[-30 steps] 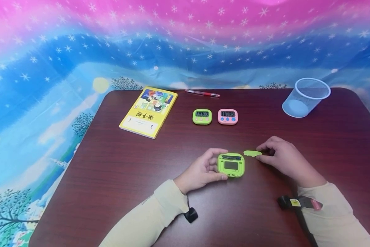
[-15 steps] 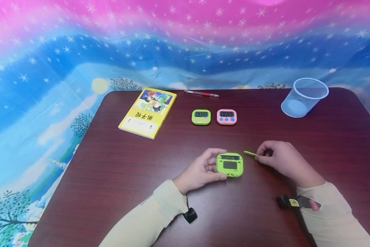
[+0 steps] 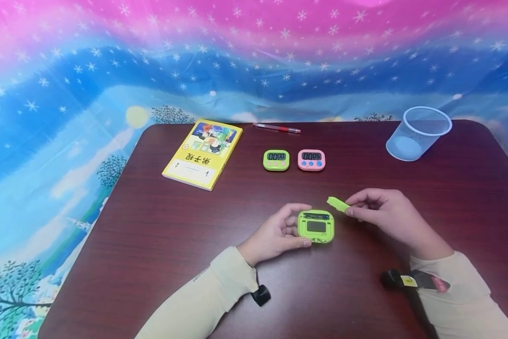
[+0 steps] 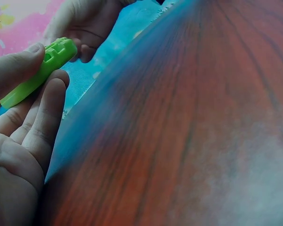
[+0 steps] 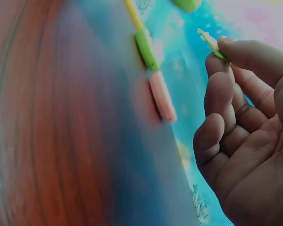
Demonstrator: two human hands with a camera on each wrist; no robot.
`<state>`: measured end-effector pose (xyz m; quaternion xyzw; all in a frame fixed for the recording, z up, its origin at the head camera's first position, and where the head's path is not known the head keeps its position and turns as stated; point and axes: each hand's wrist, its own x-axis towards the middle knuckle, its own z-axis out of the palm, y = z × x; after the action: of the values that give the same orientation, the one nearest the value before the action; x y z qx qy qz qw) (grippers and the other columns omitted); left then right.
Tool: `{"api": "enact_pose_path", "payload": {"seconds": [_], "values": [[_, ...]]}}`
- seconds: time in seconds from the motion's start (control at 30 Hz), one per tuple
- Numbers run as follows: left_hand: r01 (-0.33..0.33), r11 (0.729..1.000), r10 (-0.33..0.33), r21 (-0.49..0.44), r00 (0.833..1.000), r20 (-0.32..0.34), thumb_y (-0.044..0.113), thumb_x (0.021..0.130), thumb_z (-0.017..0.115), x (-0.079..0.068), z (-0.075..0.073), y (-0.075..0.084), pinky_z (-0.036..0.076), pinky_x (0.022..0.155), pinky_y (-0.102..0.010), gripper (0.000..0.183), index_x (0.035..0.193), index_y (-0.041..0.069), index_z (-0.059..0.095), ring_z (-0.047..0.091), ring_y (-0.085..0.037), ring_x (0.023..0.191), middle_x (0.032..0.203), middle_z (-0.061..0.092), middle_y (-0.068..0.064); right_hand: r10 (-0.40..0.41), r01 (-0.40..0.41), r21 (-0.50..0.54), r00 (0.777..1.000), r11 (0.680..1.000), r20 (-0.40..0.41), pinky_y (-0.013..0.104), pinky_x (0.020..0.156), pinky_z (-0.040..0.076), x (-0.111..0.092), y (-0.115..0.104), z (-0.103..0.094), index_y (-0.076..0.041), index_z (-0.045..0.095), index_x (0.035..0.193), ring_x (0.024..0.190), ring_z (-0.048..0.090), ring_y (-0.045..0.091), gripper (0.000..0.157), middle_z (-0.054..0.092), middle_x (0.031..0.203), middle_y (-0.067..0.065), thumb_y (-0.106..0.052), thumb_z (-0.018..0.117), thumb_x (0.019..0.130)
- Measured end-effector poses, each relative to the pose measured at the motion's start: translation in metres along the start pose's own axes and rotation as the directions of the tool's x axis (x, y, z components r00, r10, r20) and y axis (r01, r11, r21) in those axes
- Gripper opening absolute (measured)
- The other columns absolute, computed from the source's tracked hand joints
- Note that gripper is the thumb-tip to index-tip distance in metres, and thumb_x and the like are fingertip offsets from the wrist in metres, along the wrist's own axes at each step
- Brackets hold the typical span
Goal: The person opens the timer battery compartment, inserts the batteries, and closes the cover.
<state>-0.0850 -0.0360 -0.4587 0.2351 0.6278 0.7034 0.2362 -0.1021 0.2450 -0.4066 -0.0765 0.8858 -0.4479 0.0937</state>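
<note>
My left hand [image 3: 279, 233] grips a green digital timer [image 3: 327, 230] by its left side, thumb below and forefinger above. The timer's back faces up, and a dark battery [image 3: 316, 216] lies in its uncovered slot. In the left wrist view the timer [image 4: 42, 70] shows edge-on between thumb and fingers. To the right of it, my right hand [image 3: 389, 214] pinches a small green battery cover [image 3: 336, 204] between thumb and forefinger, just off the timer's upper right corner. The right wrist view shows the cover [image 5: 210, 41] at the fingertips, its tabs pointing away from the hand.
Farther back on the dark wooden table [image 3: 186, 282] lie a second green timer [image 3: 276, 160] and a pink timer [image 3: 311, 160]. A yellow book [image 3: 203, 154] is at the left, a red pen [image 3: 277, 128] at the back edge, and a white mesh pen holder [image 3: 419, 134] at the right.
The battery cover has been turned in my right fingers, from flat to edge-on to tilted, and has come slightly up and left toward the timer. My left hand holds the timer nearly still.
</note>
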Motion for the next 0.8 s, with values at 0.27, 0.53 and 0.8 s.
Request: {"api": "enact_pose_path", "payload": {"seconds": [0.27,0.53,0.8], "values": [[0.016,1.000,-0.016,0.004,1.000,0.018,-0.012,0.085,0.073,0.001,-0.001,-0.001,0.059,0.087,-0.033,0.072,0.146,0.007,0.041,0.070,-0.014,0.090,0.120,0.068,-0.021,-0.057,0.050,0.125,0.997,0.991,0.054,0.033,0.057,0.055,-0.003,-0.012,0.013,-0.011,0.076,0.103,0.068,0.062,0.028,0.017,0.070,0.083,0.011,-0.018,0.080,0.087],[0.020,1.000,-0.020,0.014,0.999,0.033,-0.011,0.085,0.073,0.001,-0.001,0.000,0.059,0.088,-0.033,0.071,0.146,0.005,0.039,0.069,-0.014,0.092,0.121,0.067,-0.021,-0.124,0.121,0.073,0.992,0.990,0.032,0.025,0.061,0.050,-0.002,-0.014,0.023,-0.020,0.078,0.098,0.076,0.057,0.017,0.011,0.069,0.083,-0.001,-0.020,0.081,0.087],[0.021,0.999,-0.022,0.025,0.999,0.041,-0.011,0.086,0.073,0.001,-0.002,-0.001,0.059,0.087,-0.033,0.071,0.146,0.007,0.040,0.069,-0.013,0.091,0.119,0.068,-0.021,-0.163,0.167,0.046,0.983,0.985,-0.079,0.021,0.067,0.049,-0.002,-0.015,0.036,-0.020,0.076,0.095,0.080,0.058,0.014,0.007,0.070,0.087,-0.004,-0.019,0.079,0.089]]}}
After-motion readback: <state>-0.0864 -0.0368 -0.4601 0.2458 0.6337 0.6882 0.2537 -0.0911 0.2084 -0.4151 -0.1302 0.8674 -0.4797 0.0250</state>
